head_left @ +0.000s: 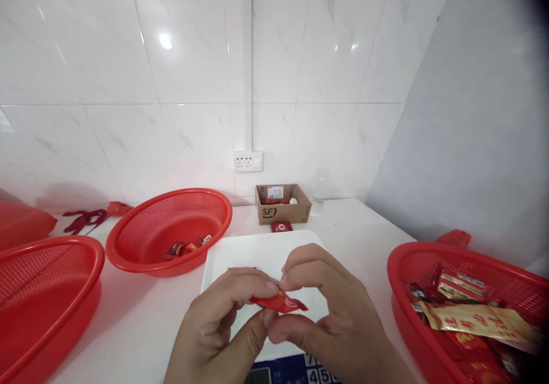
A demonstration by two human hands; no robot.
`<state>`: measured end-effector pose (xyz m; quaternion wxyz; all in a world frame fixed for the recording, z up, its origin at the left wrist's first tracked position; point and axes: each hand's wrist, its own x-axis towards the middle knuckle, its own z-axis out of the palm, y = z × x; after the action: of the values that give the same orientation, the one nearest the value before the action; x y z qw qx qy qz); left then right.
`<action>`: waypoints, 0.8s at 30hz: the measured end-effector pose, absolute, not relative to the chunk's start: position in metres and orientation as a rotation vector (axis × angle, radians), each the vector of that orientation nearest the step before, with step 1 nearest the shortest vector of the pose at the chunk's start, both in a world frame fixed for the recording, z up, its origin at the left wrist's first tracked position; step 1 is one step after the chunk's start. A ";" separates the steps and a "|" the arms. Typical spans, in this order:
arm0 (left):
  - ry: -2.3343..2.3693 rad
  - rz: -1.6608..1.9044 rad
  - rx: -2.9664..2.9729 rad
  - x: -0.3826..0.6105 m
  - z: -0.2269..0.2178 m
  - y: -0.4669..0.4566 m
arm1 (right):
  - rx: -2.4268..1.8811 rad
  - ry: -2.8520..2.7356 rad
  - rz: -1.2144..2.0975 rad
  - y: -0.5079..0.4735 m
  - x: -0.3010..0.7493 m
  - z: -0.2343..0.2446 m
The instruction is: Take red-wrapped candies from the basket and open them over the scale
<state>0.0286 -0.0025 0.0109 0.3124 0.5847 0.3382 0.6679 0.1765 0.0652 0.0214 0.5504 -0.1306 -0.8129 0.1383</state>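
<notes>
A small red candy packet [281, 302] with a crimped end and a pale round print is pinched between both hands. My left hand [227, 315] grips it from the left, thumb below and fingers above. My right hand [330, 309] is closed around its other side, with thumb and fingertips meeting at the packet. Below the hands lies a white scale plate [240, 249], and at its near edge a dark blue keypad panel [283, 369] partly shows. Behind my left fingers, a bit of another red item peeks out on the plate.
A red basket [167, 198] at the back left holds a few wrapped sweets. Another red basket [96, 258] stands at the near left. On the right, a red basket [398, 292] contains several snack packets. A cardboard box [295, 213] sits by the wall, with a red packet [282, 227] before it.
</notes>
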 end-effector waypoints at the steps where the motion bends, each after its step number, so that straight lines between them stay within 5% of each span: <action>1: 0.896 1.761 1.540 0.028 0.011 -0.003 | -0.324 -1.927 0.323 0.065 0.176 0.021; 24: 1.068 1.595 1.497 0.030 0.014 -0.007 | -0.250 -2.045 0.356 0.065 0.173 0.020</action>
<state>0.0295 -0.0066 0.0140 0.3465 0.5768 0.4118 0.6146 0.1735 0.0650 0.0199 0.5015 -0.1034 -0.8463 0.1472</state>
